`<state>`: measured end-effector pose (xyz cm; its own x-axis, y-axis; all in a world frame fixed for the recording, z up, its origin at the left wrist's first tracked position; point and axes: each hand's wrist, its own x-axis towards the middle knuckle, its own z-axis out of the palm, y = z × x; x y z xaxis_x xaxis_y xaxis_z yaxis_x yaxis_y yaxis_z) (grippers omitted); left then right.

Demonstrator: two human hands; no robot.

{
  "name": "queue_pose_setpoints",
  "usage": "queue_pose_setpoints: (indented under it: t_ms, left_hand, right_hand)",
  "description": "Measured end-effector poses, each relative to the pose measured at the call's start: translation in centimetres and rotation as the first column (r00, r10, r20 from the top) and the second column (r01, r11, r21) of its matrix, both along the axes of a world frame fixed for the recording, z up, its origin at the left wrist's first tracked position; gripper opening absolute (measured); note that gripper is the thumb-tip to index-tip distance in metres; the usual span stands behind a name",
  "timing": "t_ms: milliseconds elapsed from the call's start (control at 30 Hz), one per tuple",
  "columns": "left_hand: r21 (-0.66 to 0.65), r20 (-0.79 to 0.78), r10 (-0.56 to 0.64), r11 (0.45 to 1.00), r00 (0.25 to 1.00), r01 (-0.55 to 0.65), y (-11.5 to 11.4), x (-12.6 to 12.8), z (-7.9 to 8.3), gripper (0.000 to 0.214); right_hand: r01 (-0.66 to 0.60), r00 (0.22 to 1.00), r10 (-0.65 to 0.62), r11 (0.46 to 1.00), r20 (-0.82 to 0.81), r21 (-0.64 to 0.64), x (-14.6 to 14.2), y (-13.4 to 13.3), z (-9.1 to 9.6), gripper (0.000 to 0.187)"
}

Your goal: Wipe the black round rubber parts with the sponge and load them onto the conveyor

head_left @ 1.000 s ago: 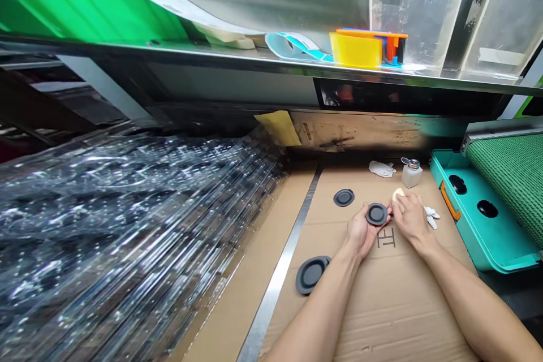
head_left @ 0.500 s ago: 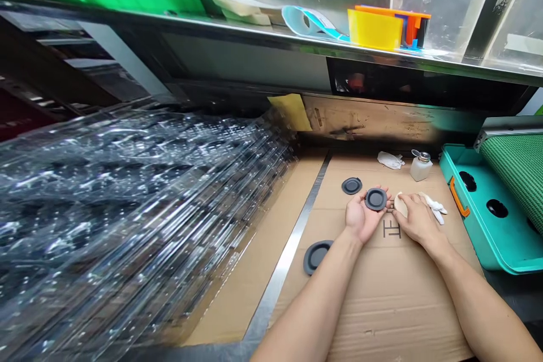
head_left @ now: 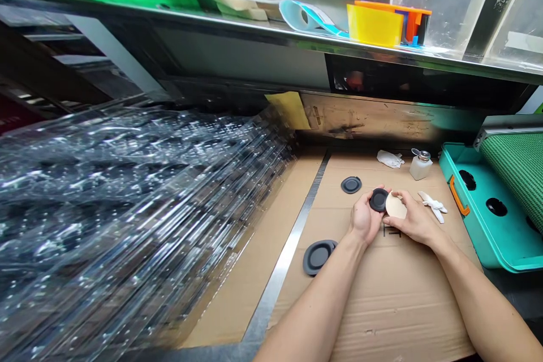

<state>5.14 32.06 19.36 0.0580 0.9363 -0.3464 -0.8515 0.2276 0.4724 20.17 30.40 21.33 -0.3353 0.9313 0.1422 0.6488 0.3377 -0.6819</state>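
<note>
A person's left hand [head_left: 365, 219] grips a dark gray round disc [head_left: 379, 200] from below, fingers curled up around its rim, above a cardboard sheet [head_left: 394, 300]. The right hand [head_left: 418, 224] pinches a cream pad [head_left: 396, 207] between thumb and fingers, with the pad touching the disc's edge. Two more discs lie on the cardboard, one [head_left: 351, 184] just ahead of the hands and one [head_left: 318, 257] beside the left forearm. Beyond the hands stand a small white bottle [head_left: 421, 167] with a metal top and a crumpled white cloth [head_left: 389, 159]; a second white cloth [head_left: 432, 206] lies just right of the right hand. A teal tray [head_left: 483, 220] with an orange handle sits at right. Clear plastic sheets [head_left: 127, 209] are stacked at left, past a steel strip [head_left: 282, 277]. A yellow bin [head_left: 374, 25] stands on a shelf [head_left: 271, 37] overhead.
</note>
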Motion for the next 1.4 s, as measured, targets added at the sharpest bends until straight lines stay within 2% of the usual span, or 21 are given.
queue_pose_setpoints:
  t_ms: [100,167,233,300,433,500,600,667,767,833,933,967,1067,1133,1300,1400]
  left_hand:
    - [0.02,0.003,-0.017,1.0,1.0,0.017,0.0,0.2,-0.3,0.025]
    - [0.04,0.005,-0.028,0.999,1.0,0.028,0.0,0.3,-0.6,0.026]
    - [0.072,-0.017,-0.039,0.997,0.999,0.04,-0.1,0.6,-1.1,0.027]
    - [0.12,-0.062,-0.044,0.991,0.997,0.051,-0.1,1.0,-1.7,0.027]
    - [0.171,-0.151,-0.06,0.982,0.987,0.086,-0.1,1.4,-2.6,0.028]
    - [0.168,-0.18,-0.065,0.981,0.982,0.096,-0.1,1.4,-2.7,0.029]
    - [0.16,-0.177,-0.073,0.982,0.982,0.102,-0.2,1.3,-2.5,0.027]
    - [0.142,-0.16,-0.086,0.984,0.983,0.109,-0.3,1.3,-2.1,0.025]
    - [0.134,-0.158,-0.077,0.986,0.984,0.098,-0.4,1.5,-1.7,0.022]
    - [0.138,-0.161,-0.077,0.985,0.984,0.099,-0.5,1.5,-1.6,0.02]
    - [0.118,-0.148,-0.11,0.985,0.983,0.128,-0.7,1.4,-1.5,0.021]
    - [0.115,-0.14,-0.119,0.984,0.983,0.136,-0.7,1.4,-1.4,0.021]
    - [0.119,-0.126,-0.147,0.98,0.981,0.162,-1.0,1.7,-1.2,0.022]
    - [0.109,-0.127,-0.155,0.98,0.98,0.169,-1.1,2.0,-1.2,0.022]
    - [0.078,-0.166,-0.128,0.987,0.978,0.143,-0.8,1.6,-1.4,0.023]
    - [0.056,-0.188,-0.098,0.992,0.977,0.11,-0.6,1.1,-1.5,0.022]
  right_hand:
    - [-0.011,0.999,0.009,0.999,-0.035,-0.042,0.0,0.2,-0.1,0.035]
    - [0.026,0.995,-0.029,0.999,-0.091,-0.034,-0.2,0.3,-0.4,0.029]
    - [0.079,0.982,-0.086,0.996,-0.171,-0.048,-0.4,0.5,-0.9,0.028]
    - [0.101,0.954,-0.131,0.987,-0.268,-0.123,-0.8,0.6,-1.3,0.03]
    - [-0.007,0.877,-0.148,0.947,-0.457,-0.32,-1.1,0.7,-1.4,0.036]
    - [-0.063,0.871,-0.141,0.918,-0.471,-0.391,-0.8,0.9,-1.4,0.036]
    - [-0.061,0.923,-0.117,0.897,-0.367,-0.439,0.1,1.3,-1.4,0.031]
    - [0.047,0.961,-0.143,0.929,-0.238,-0.366,0.6,1.4,-1.3,0.026]
    - [0.237,0.963,-0.245,0.968,-0.109,-0.085,0.6,1.3,-1.1,0.021]
    - [0.228,0.969,-0.224,0.973,-0.105,0.028,0.4,1.0,-0.8,0.022]
    - [0.061,0.997,-0.062,0.998,-0.048,-0.019,0.4,0.8,-0.5,0.021]
    - [0.051,0.999,-0.051,0.998,-0.009,-0.023,0.5,0.8,-0.4,0.02]
    - [0.208,0.97,-0.219,0.973,0.103,0.103,0.3,0.8,-0.5,0.024]
    - [0.267,0.936,-0.302,0.944,0.183,0.191,-0.3,0.7,-0.6,0.03]
    - [0.347,0.785,-0.417,0.909,0.458,0.232,-2.2,0.7,-0.8,0.039]
    - [0.296,0.794,-0.363,0.931,0.488,0.212,-2.3,0.7,-0.8,0.038]
